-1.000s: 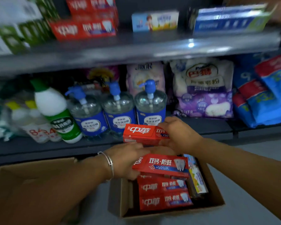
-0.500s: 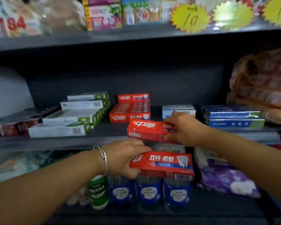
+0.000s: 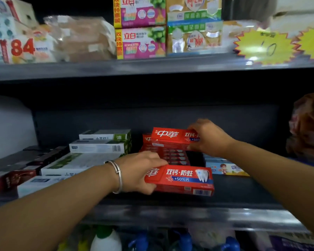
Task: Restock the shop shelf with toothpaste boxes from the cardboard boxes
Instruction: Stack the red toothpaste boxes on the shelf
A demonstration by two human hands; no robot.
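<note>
On the far left of the middle shelf point(image 3: 243, 189) lie some dark red boxes point(image 3: 11, 178), and just beside them, to the right, is a group of white and green boxes point(image 3: 98, 147) stacked in steps. The left hand point(image 3: 138, 173), with a silver bracelet point(image 3: 117, 175) on its wrist, grips the left end of a red toothpaste box point(image 3: 181, 180); its fingers are curled round that end, and the box is held flat, low over the front part of the shelf. Behind it stands a stack of red toothpaste boxes point(image 3: 170, 154) in the middle of the shelf. The right hand point(image 3: 208, 138) holds a second red toothpaste box point(image 3: 172, 136) by its right end, fingers curled over it, and this box lies on top of the stack or just above it; I cannot tell which. To the right of the stack lies a light blue box point(image 3: 225, 168) with a cartoon child on it.
</note>
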